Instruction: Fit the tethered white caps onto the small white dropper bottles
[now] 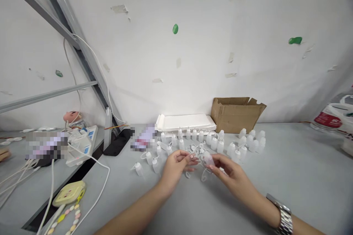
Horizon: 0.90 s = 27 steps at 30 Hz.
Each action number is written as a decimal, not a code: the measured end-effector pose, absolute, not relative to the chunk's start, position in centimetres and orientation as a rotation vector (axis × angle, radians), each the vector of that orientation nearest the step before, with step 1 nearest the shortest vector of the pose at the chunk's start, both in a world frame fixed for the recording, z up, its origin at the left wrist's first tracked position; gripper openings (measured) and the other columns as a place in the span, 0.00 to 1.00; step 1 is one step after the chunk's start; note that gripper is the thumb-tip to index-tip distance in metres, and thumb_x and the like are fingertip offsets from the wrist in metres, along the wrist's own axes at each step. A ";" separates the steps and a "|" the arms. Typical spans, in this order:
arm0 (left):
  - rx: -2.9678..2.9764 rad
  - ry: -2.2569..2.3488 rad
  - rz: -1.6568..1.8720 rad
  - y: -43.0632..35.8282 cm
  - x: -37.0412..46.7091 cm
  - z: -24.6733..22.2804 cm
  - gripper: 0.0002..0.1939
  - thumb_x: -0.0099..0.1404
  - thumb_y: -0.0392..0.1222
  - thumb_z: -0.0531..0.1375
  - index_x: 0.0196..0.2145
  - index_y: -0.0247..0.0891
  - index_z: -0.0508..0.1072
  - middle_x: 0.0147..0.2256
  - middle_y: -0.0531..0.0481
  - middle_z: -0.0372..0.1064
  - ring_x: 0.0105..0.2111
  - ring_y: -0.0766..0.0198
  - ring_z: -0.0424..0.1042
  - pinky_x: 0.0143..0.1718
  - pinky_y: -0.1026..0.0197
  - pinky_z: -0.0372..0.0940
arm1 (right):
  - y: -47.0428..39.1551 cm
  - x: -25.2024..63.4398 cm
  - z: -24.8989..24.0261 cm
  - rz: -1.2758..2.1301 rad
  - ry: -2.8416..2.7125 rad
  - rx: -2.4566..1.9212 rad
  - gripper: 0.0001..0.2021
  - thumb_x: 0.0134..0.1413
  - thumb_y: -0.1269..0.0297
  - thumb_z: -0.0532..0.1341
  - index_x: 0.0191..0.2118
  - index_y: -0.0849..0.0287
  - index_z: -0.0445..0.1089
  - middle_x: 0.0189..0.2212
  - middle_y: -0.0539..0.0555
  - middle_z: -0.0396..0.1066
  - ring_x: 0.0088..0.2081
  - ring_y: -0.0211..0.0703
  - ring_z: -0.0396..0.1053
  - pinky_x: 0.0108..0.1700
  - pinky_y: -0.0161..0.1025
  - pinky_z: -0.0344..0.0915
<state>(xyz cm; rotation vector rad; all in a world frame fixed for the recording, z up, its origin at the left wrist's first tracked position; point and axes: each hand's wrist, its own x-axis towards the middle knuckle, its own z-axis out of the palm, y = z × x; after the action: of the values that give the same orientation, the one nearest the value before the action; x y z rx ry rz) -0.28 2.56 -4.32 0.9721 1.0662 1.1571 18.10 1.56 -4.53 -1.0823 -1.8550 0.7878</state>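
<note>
Between the thumb and fingers of my right hand [231, 170] is a small translucent plastic squeeze bottle [209, 159], tilted. My left hand [174, 167] is pinched close beside it, on the left; whatever its fingertips hold is too small to make out. Below the hands, a loose white ring strap [204, 175] shows near the bottle. Loose white caps with rings [195, 149] lie just behind my hands. Several small bottles with strap caps [138, 169] stand to the left and behind. More small bottles [260, 144] cluster at the right, seemingly without straps.
White flat boxes [187, 122] and an open cardboard carton [237, 115] stand against the wall. At left are a power strip [89, 143], white cables, a yellow device [69, 193] with a beaded strap and a black phone-like object [119, 143]. A large plastic jug [332, 117] stands far right.
</note>
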 end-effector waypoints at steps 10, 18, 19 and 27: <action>1.007 1.075 1.146 2.0 0.0 -3.9 0.18 0.46 0.51 0.67 0.30 0.34 0.77 0.31 0.43 0.77 0.34 0.55 0.75 0.36 0.58 0.69 | 0.5 17.2 -4.8 0.857 -1.942 -1.195 0.09 0.54 0.59 0.57 0.37 0.58 0.70 0.26 0.50 0.67 0.27 0.39 0.62 0.31 0.35 0.61; 1.089 1.083 1.150 1.5 -0.1 -3.5 0.15 0.51 0.50 0.64 0.33 0.37 0.79 0.37 0.46 0.77 0.43 0.54 0.72 0.48 0.56 0.62 | 0.9 17.0 -5.3 0.833 -1.869 -1.267 0.10 0.53 0.59 0.58 0.36 0.60 0.69 0.25 0.51 0.68 0.26 0.39 0.63 0.30 0.36 0.62; 1.094 1.090 1.146 1.6 -0.1 -3.4 0.14 0.51 0.49 0.65 0.33 0.38 0.79 0.36 0.46 0.77 0.43 0.54 0.72 0.48 0.56 0.62 | 1.0 17.0 -5.3 0.804 -1.876 -1.257 0.09 0.53 0.60 0.58 0.35 0.60 0.69 0.25 0.51 0.68 0.27 0.39 0.63 0.31 0.36 0.62; 1.026 1.115 1.159 1.4 0.1 -3.5 0.13 0.48 0.47 0.67 0.30 0.37 0.78 0.36 0.44 0.77 0.41 0.53 0.72 0.45 0.56 0.62 | 0.6 16.7 -5.3 0.601 -1.899 -1.237 0.05 0.52 0.63 0.60 0.31 0.59 0.67 0.25 0.51 0.67 0.26 0.39 0.64 0.29 0.36 0.63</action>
<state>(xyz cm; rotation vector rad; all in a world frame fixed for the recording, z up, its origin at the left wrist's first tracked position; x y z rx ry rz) 0.09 1.43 -3.53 1.0256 1.1147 1.1594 16.70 0.58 -5.33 -1.2372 -1.8989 0.6008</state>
